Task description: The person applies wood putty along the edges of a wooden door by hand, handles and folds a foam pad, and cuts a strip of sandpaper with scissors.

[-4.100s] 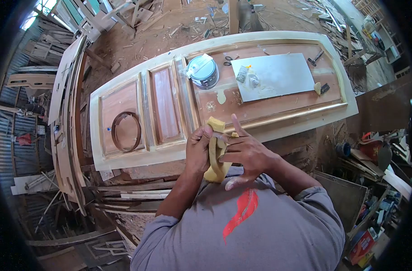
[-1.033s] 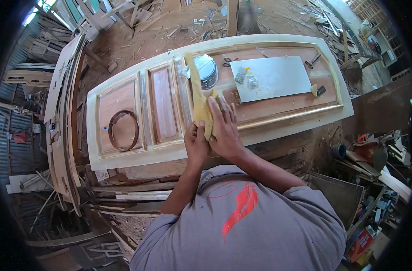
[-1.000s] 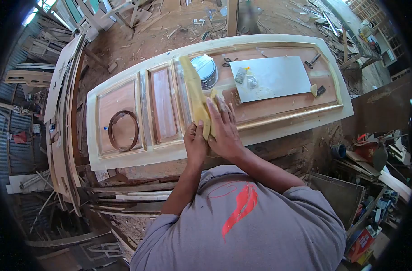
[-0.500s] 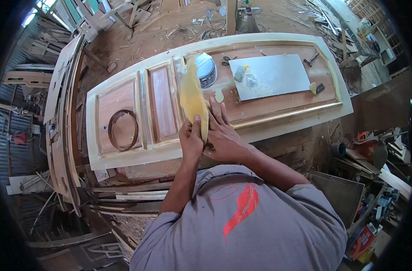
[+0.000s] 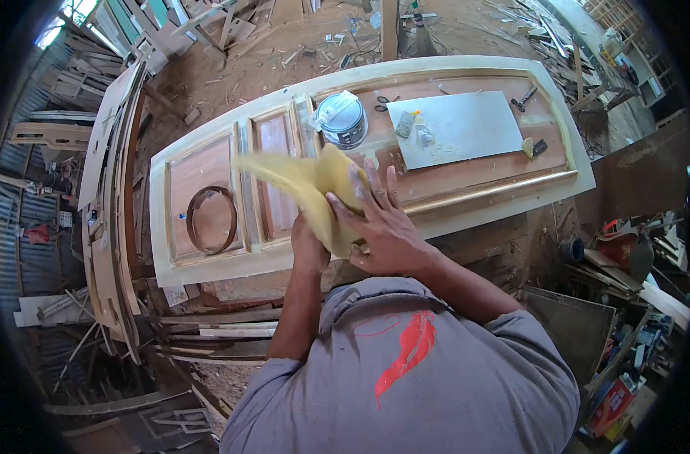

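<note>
A yellow, flexible sheet (image 5: 315,185), partly blurred, is spread between my hands above the near edge of a panelled wooden door (image 5: 277,252). My left hand (image 5: 309,246) grips its lower left side, the fingers mostly hidden behind it. My right hand (image 5: 383,227) lies against the sheet's right side, fingers spread, with pale smears on the fingers. Just beyond the sheet stands a paint can (image 5: 341,121) with a whitish lid. To its right, a white board (image 5: 466,129) carries small plastic packets (image 5: 408,123).
A dark brown ring (image 5: 211,219) lies on the door's left panel. Scissors (image 5: 385,101) and a small tool (image 5: 523,99) rest on the right panel. Long planks (image 5: 107,219) lean at left; tools and scrap (image 5: 617,401) lie at right.
The yellow sheet has opened out to the left, uncovering the paint can. My right hand's fingers have spread and moved slightly right; my left hand has shifted slightly left.
</note>
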Tool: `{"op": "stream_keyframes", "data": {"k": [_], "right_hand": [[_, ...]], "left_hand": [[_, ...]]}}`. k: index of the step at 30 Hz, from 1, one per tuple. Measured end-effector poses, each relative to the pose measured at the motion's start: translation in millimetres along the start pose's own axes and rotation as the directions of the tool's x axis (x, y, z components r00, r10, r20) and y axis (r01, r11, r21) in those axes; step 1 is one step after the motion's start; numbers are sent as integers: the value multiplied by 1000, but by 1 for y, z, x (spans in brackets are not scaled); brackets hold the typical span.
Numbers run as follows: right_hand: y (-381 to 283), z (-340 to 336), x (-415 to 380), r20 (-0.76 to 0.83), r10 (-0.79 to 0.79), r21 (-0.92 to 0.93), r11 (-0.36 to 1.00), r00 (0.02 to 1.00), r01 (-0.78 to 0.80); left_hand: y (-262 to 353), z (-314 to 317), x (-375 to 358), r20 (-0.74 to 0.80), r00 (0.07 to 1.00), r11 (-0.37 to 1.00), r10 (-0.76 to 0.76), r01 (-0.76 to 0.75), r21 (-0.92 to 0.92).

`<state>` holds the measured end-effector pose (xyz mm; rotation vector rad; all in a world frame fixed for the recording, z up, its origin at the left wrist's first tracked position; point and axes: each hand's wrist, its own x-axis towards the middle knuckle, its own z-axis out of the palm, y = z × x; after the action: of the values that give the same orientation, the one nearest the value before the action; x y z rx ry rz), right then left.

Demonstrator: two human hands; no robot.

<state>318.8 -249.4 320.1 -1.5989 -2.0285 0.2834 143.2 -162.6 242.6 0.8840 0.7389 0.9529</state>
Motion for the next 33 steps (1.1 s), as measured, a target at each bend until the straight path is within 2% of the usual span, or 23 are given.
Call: {"op": "stream_keyframes", "data": {"k": [1,2,5,8,12,15,17,21,24,25,26,28,29,32,33], "right_hand": [[1,-1,-2,73,1,-33,999,997,1],[1,-1,-3,149,3,-64,998,989,6],[0,5,-2,91,-76,-89,992,993,84],[2,-2,2,74,-112,-73,990,991,118],[9,5,2,84,-146,-143,977,986,157],[11,7,-5,0,-124,-120,985,992,123],[12,6,-10,-108,-106,-85,992,988,97],[17,-9,-9,-74,-55,-19,998,996,54],[22,-13,-8,-36,-69,78,994,997,71],[22,-13,-9,-31,-59,143,988,998,63],[21,-13,-9,-26,-51,208,977,998,56],[18,-6,-7,-53,-43,208,977,998,53],[17,-4,-5,-69,-40,208,977,997,54],[11,-7,-4,34,-56,-15,998,998,56],[10,-6,-5,28,-59,-28,998,998,60]], "left_hand": [[10,10,-2,33,999,1000,-16,17,-20],[20,23,-3,-2,1000,971,-26,26,237],[8,18,3,-63,994,917,87,-55,395],[3,16,7,-143,990,963,-16,54,264],[14,25,7,-209,965,973,-157,188,136],[4,13,9,-143,970,973,-194,172,-155],[7,2,8,-60,972,945,-225,203,-255],[16,1,-2,169,962,876,-217,268,-401],[14,7,-9,78,992,981,-96,108,-162],[3,-5,-4,81,996,993,29,-38,107],[-16,-28,5,116,982,913,149,-182,366],[1,4,6,28,985,954,173,-174,243],[3,8,7,16,983,948,184,-182,263],[15,27,6,-24,970,907,243,-219,360],[14,27,7,-32,965,902,259,-229,367]]}}
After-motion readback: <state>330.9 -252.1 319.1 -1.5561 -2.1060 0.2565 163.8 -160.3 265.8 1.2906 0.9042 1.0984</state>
